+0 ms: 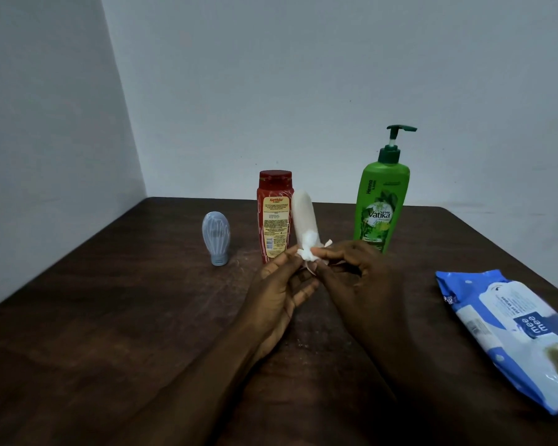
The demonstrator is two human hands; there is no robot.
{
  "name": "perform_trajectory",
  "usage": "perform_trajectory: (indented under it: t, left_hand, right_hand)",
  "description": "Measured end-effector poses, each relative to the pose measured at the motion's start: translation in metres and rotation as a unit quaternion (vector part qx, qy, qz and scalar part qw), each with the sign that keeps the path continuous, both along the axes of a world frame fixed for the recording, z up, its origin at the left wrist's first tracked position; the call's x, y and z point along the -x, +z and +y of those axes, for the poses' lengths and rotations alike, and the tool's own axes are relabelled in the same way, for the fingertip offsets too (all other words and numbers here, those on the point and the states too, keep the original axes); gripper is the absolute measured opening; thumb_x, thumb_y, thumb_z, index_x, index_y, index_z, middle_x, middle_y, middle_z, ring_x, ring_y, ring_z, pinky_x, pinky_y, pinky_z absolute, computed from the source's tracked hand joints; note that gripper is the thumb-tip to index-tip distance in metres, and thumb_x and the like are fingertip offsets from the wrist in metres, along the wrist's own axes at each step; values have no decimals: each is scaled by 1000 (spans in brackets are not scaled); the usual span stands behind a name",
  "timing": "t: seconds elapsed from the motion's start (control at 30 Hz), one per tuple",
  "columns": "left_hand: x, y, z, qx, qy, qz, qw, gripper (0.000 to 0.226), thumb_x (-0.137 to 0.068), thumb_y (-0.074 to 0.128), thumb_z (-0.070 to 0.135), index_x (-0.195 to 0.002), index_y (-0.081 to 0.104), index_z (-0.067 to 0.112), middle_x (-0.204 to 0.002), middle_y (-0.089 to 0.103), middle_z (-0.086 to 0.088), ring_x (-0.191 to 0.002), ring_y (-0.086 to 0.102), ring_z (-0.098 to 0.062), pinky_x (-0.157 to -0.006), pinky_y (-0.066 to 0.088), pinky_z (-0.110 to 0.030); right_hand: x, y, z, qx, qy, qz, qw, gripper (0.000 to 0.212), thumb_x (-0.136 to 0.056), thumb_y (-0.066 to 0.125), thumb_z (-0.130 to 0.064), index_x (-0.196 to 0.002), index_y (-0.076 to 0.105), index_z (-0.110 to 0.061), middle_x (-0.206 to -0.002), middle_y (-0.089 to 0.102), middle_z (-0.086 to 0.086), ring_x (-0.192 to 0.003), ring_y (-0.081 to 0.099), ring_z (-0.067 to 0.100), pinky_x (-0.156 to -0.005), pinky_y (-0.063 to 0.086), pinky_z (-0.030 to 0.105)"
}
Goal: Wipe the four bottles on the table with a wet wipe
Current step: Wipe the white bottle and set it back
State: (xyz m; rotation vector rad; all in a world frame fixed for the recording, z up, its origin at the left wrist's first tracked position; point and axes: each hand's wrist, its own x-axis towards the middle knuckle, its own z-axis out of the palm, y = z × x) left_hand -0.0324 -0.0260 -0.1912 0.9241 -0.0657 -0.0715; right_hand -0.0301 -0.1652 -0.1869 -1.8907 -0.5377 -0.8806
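Bottle row across dark wooden table (pixel 110 317), far side. Grey-blue bottle (pixel 216 236) at 10 o'clock from the hands, standing narrow end down, well apart from them. Red bottle (pixel 274 214) upright at 12 o'clock, just behind the left hand (pixel 281 284), label facing camera.

Left hand: fingers curled under the lower end of the white bottle (pixel 302 214), thumb up against it, gripping. White bottle is lifted off the table, tilted slightly toward 11 o'clock, overlapping the red bottle's right edge in view.

Wet wipe (pixel 306 251) is bunched at the white bottle's lower part, between the two thumbs. Right hand (pixel 361 278): thumb and forefinger pinch the wipe against the bottle, other fingers loosely curled.

Green pump bottle (pixel 382 204) upright at 1 o'clock from the right hand, just behind its knuckles; cannot tell if touching. Blue-and-white wipes pack (pixel 509 333) lies flat at 4 o'clock, near the right table edge.
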Motion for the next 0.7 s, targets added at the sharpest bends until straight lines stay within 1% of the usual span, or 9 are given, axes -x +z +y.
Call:
perform_trajectory:
  t: [0.1,0.17,0.27,0.37,0.4,0.47,0.53,0.6,0.7]
  left_hand:
    - [2,2,0,0,-8,-14,1000,33,-85,64,19,-116,67,9,-111,75,-10,-102,70,-16,-96,54,-35]
    - [1,2,0,-4,-11,-23,1000,34,-81,66,21,-113,69,10,-107,76,-8,-101,71,-15,-95,56,-33]
    - [0,0,0,-2,-10,-25,1000,35,-84,65,22,-116,69,9,-111,75,-11,-104,71,-18,-93,57,-34]
    - [0,0,0,2,-17,-21,1000,45,-88,62,28,-130,61,9,-125,70,-14,-117,66,-24,-94,58,-36]
    - [0,0,0,8,-22,-22,1000,48,-89,61,30,-133,57,11,-128,68,-14,-119,65,-24,-93,58,-37]
    - [0,0,-1,10,-25,-22,999,49,-90,59,32,-134,56,13,-129,68,-11,-118,66,-21,-91,58,-37]
    - [-1,0,-3,8,-27,-23,999,46,-88,58,33,-131,58,15,-127,69,-8,-113,68,-17,-88,59,-35]
    - [-1,-1,-4,16,-31,-25,999,46,-88,57,32,-131,57,15,-129,69,-8,-112,68,-16,-87,59,-34]
    - [-2,-1,-2,27,-29,-23,999,48,-90,54,29,-136,54,15,-134,65,-9,-115,64,-16,-94,54,-36]
  right_hand:
    - [1,0,-1,-12,-10,-3,1000,21,-83,80,-14,-103,78,-17,-98,72,-9,-92,68,1,-80,57,22]
    - [1,-1,-1,-23,-6,11,1000,20,-83,81,-15,-102,78,-19,-98,74,-10,-91,69,2,-80,59,25]
    - [1,-2,1,-78,26,86,993,19,-84,80,-21,-102,77,-28,-96,76,-13,-89,72,3,-81,60,31]
    - [-2,-1,1,-126,50,151,979,13,-86,78,-27,-98,77,-31,-92,77,-13,-87,73,6,-82,61,40]
    - [-4,-1,-1,-141,52,172,973,11,-86,78,-28,-97,76,-31,-91,78,-12,-87,74,8,-83,61,42]
    - [-7,1,-4,-178,64,214,958,7,-87,77,-27,-94,76,-29,-89,78,-9,-86,74,10,-86,60,45]
    - [-8,2,-6,-201,74,233,949,6,-86,78,-25,-91,76,-28,-88,79,-7,-85,74,13,-87,60,44]
    - [-7,3,-6,-206,80,232,947,7,-86,78,-24,-92,76,-28,-88,79,-6,-84,74,13,-85,60,40]
    - [-2,4,-4,-204,95,222,949,12,-87,77,-22,-97,77,-26,-90,79,-6,-84,75,12,-81,60,36]
